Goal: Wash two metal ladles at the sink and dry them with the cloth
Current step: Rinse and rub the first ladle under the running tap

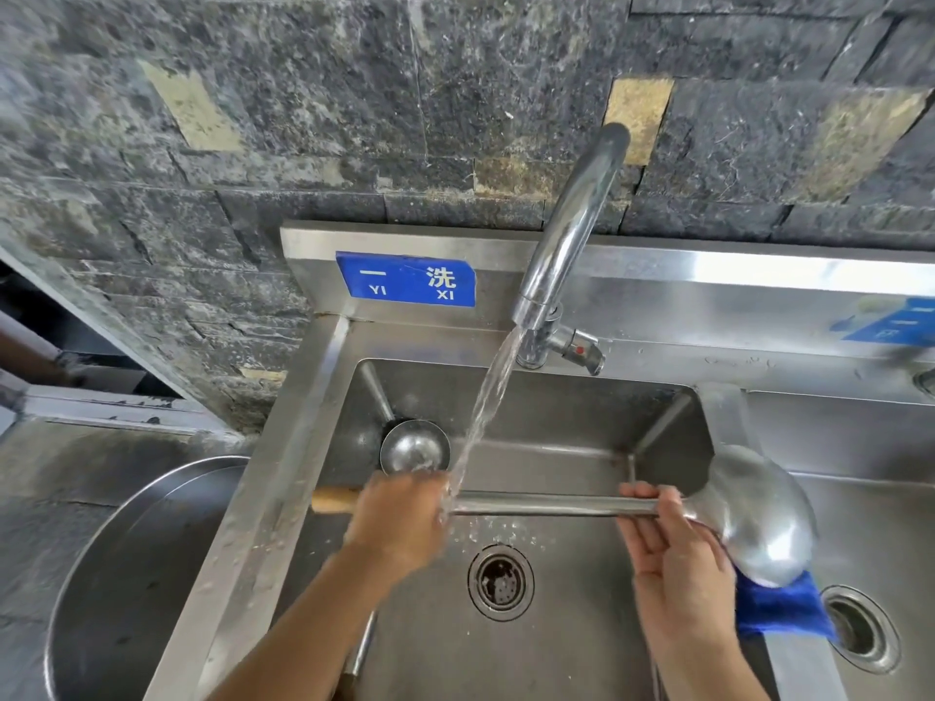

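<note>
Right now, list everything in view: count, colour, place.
Ladle in hands: one, steel with wooden handle end, held level across the basin.
Second ladle: one, steel, bowl in the basin's back left corner.
Faucet: one, chrome, running water onto the ladle shaft.
Sink basin: one, steel, centre.
Drain: one, basin floor.
Cloth: one, blue, on the divider under the ladle bowl.
Sign: one, blue, backsplash.
Large round pan: one, steel, left.
Left hand: grips near the handle.
Right hand: holds the shaft.
</note>
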